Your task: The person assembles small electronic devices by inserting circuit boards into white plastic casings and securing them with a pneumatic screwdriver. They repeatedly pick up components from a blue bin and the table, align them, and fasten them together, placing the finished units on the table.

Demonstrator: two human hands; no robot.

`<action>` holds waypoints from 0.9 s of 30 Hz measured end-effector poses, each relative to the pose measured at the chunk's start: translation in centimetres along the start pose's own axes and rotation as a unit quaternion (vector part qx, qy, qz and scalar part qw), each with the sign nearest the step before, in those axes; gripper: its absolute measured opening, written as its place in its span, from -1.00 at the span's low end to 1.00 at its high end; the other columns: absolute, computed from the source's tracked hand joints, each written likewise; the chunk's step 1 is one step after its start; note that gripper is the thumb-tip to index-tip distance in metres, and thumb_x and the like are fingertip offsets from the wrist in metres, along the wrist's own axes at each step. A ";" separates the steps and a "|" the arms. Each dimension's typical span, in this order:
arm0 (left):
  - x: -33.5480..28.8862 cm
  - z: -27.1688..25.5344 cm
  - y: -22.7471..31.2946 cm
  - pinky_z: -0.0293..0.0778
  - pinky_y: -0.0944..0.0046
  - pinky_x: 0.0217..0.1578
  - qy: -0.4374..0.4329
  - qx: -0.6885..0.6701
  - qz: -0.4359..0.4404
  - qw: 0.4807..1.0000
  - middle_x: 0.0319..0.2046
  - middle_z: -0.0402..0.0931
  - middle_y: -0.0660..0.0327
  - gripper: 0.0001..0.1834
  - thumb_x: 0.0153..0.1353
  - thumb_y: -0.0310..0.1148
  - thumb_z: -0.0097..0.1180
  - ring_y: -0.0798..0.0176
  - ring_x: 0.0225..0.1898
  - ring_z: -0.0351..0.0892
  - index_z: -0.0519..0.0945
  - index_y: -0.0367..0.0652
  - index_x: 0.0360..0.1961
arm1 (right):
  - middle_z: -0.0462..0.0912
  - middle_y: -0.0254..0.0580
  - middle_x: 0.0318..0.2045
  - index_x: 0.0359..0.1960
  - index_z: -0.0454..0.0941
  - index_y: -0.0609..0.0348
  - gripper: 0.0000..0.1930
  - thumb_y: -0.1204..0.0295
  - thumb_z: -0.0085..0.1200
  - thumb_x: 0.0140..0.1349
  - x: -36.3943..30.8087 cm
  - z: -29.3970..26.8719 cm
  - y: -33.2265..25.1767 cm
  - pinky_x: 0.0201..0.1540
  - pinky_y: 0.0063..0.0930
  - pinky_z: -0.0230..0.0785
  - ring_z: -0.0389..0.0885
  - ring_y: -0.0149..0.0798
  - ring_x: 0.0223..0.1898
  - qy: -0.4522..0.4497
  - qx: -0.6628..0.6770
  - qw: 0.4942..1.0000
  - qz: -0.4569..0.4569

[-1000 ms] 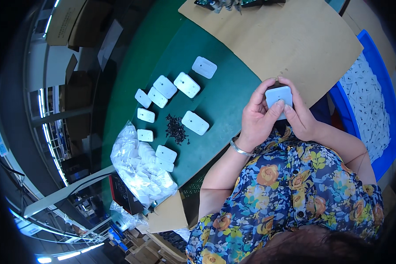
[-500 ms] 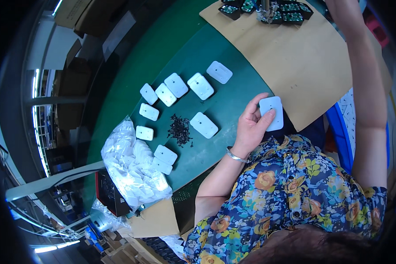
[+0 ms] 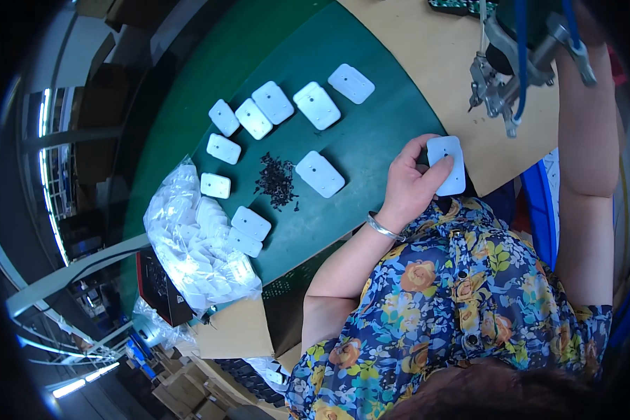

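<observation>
Between the thumb and fingers of my left hand (image 3: 411, 178) is a white plastic cover (image 3: 456, 176), a rounded rectangle with a small hole, held over the table's near edge. My right arm stretches up to the top right. There my right hand (image 3: 591, 26) is mostly cut off by the frame edge and dark, its fingers hidden beside a metal powered screwdriver head (image 3: 500, 87) with blue air hoses. More white covers (image 3: 320, 173) lie spread on the green table (image 3: 357, 150), some stacked. Among them sits a loose heap of small black screws (image 3: 276, 182).
A clear plastic bag (image 3: 189, 238) full of white covers rests on the table's left end, by a dark box (image 3: 159, 287). Brown cardboard (image 3: 427, 63) covers the right part of the table. Circuit boards (image 3: 462, 7) show at the top edge. A blue bin (image 3: 539, 206) stands at right.
The screwdriver head has come down and right, nearer to me, and looks larger. My right arm has shifted right. My left hand still holds the cover. The whole view has shifted slightly.
</observation>
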State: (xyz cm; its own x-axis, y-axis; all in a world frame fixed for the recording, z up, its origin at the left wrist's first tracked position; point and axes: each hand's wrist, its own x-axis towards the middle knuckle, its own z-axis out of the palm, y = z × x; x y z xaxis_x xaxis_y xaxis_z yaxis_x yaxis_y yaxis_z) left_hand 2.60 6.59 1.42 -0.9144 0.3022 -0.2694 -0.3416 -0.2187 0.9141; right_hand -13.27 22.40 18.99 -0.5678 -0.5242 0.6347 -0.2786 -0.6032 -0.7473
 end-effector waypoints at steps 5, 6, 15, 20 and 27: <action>0.8 0.9 -0.2 0.42 0.49 -0.45 -0.022 0.035 0.008 0.999 -0.33 0.50 0.26 -0.66 0.08 -0.42 0.13 0.50 -0.41 0.47 0.41 -0.27 -0.11 | 0.55 -0.02 -0.47 -0.04 0.28 0.48 -0.53 0.27 -0.06 0.18 -1.7 0.6 0.1 -0.41 -0.43 0.58 0.60 -0.28 -0.54 0.050 -0.049 0.997 0.013; 0.9 1.0 -0.1 0.40 0.52 -0.52 -0.026 0.031 0.004 0.999 -0.35 0.50 0.27 -0.67 0.08 -0.41 0.13 0.52 -0.45 0.46 0.42 -0.26 -0.11 | 0.55 -0.02 -0.47 -0.04 0.28 0.48 -0.53 0.27 -0.06 0.18 -2.1 0.7 0.2 -0.41 -0.43 0.58 0.60 -0.27 -0.53 0.059 -0.055 0.997 0.016; 1.2 1.3 0.9 0.22 0.58 -0.75 -0.034 0.014 -0.024 0.999 -0.45 0.50 0.31 -0.71 0.09 -0.40 0.11 0.57 -0.63 0.40 0.43 -0.23 -0.15 | 0.55 -0.02 -0.45 -0.03 0.27 0.47 -0.53 0.27 -0.06 0.18 -4.2 0.9 -0.4 -0.38 -0.42 0.57 0.60 -0.27 -0.51 0.099 -0.088 0.991 0.024; 1.2 1.3 1.5 0.23 0.59 -0.76 -0.031 -0.007 -0.032 0.999 -0.46 0.50 0.30 -0.73 0.10 -0.41 0.11 0.56 -0.62 0.42 0.44 -0.24 -0.17 | 0.54 -0.02 -0.44 -0.02 0.26 0.47 -0.53 0.28 -0.06 0.18 -5.4 0.8 -1.3 -0.37 -0.42 0.56 0.59 -0.27 -0.49 0.122 -0.104 0.987 0.021; 1.5 1.0 1.8 0.28 0.59 -0.75 -0.021 -0.025 -0.058 0.998 -0.43 0.52 0.29 -0.75 0.09 -0.42 0.12 0.54 -0.60 0.45 0.47 -0.26 -0.20 | 0.54 -0.02 -0.42 -0.02 0.26 0.46 -0.53 0.28 -0.06 0.18 -7.0 0.6 -1.5 -0.35 -0.41 0.55 0.59 -0.27 -0.47 0.143 -0.119 0.982 0.023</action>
State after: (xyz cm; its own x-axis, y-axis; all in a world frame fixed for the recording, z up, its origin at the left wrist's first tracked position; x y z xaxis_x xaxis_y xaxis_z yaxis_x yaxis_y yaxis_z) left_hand 0.83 7.59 2.97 -0.8590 0.3661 -0.3580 -0.4552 -0.2258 0.8613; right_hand -8.39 26.58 15.77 -0.7696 -0.3366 0.5427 -0.4009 -0.4069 -0.8208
